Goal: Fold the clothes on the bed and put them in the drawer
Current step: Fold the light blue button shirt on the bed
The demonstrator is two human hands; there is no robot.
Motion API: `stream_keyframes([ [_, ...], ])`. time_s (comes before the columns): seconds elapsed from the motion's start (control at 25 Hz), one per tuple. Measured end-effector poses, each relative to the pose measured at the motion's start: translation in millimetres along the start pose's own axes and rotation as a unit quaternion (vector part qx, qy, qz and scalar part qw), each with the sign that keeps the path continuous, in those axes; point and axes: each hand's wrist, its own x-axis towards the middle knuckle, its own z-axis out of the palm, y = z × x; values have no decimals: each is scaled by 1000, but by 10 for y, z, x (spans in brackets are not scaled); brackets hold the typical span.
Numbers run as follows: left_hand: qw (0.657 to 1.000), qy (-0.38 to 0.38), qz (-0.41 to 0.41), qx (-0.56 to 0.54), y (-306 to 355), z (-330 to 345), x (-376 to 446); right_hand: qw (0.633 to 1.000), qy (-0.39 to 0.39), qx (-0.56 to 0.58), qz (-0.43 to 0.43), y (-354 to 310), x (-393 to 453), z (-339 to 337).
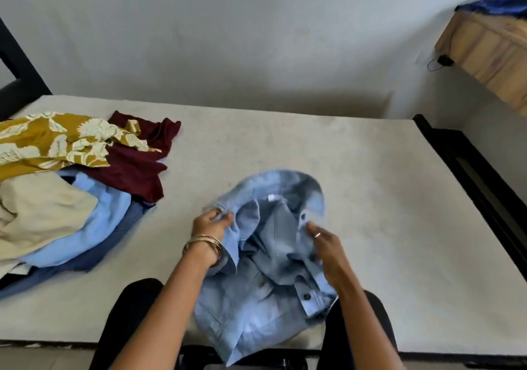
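Jacket (265, 278) collar-away, lengthwise toward person

The garment (265, 258) in front is pale washed blue, denim by the look of it though the picture is blurred, with a dark button. In the pile, a shirt (57, 138) is mustard with cream leaf-like prints, beside a maroon top (137, 167), a beige piece (37, 213), a light blue shirt (97, 227) and a darker blue cloth (85, 261). The mattress (370, 198) is off-white, and the bangles (206, 243) are gold-coloured.

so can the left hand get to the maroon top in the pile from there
Probably yes, once it lets go: the left hand pinches the denim jacket, and bare mattress lies between it and the maroon top.
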Motion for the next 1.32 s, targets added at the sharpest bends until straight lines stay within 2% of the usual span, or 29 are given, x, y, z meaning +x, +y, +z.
stream_keyframes([
  [0.08,999,-13,-13,28,-288,102,-73,990,-6,-139,-10,295,35,145],
  [0.2,999,-6,-15,37,-482,129,-254,983,21,-181,-10,218,78,247],
  [0.28,992,71,8,101,-426,81,-314,985,58,-146,-70,66,19,306],
  [0.36,970,163,74,165,-271,30,-313,972,106,-118,-172,-70,-190,329],
  [0.44,958,208,130,147,-87,-9,-295,951,71,-184,-238,-33,-337,282],
  [0.48,960,211,138,123,-14,-23,-311,939,4,-270,-215,13,-369,246],
  [0.52,964,207,132,103,16,-42,-338,895,-81,-412,-148,55,-387,206],
  [0.56,969,198,122,88,0,-66,-366,823,-149,-543,-72,110,-412,158],
  [0.6,975,184,106,72,-55,-91,-390,772,-170,-613,-11,116,-448,136],
  [0.64,981,163,91,51,-121,-118,-429,769,-149,-621,-4,90,-479,149],
  [0.72,990,124,63,11,-258,-162,-509,849,-52,-521,-65,34,-489,276],
  [0.76,992,115,47,1,-317,-168,-544,862,-50,-498,-75,18,-480,368],
  [0.8,993,111,36,-2,-367,-167,-580,852,-83,-513,-61,3,-471,468],
  [0.92,992,125,13,9,-433,-161,-654,750,-255,-607,63,231,-530,741],
  [0.96,992,126,12,-1,-428,-161,-667,737,-276,-611,84,338,-546,795],
  [1.0,992,127,16,-10,-410,-172,-669,753,-255,-602,75,404,-560,834],
  [1.04,991,130,26,-10,-387,-186,-667,797,-199,-569,35,467,-538,856],
  [1.08,990,132,42,-2,-362,-207,-665,860,-111,-497,-22,478,-528,861],
  [1.12,990,127,62,5,-334,-230,-656,923,-12,-378,-67,455,-530,845],
  [1.16,990,116,79,8,-310,-255,-632,963,80,-241,-92,405,-499,813],
  [1.2,990,103,92,9,-298,-275,-608,973,147,-143,-108,362,-463,762],
  [1.24,992,86,97,9,-296,-281,-587,969,190,-96,-122,318,-436,710],
  [1.32,994,62,92,-3,-317,-247,-541,962,195,-122,-145,352,-384,637],
])
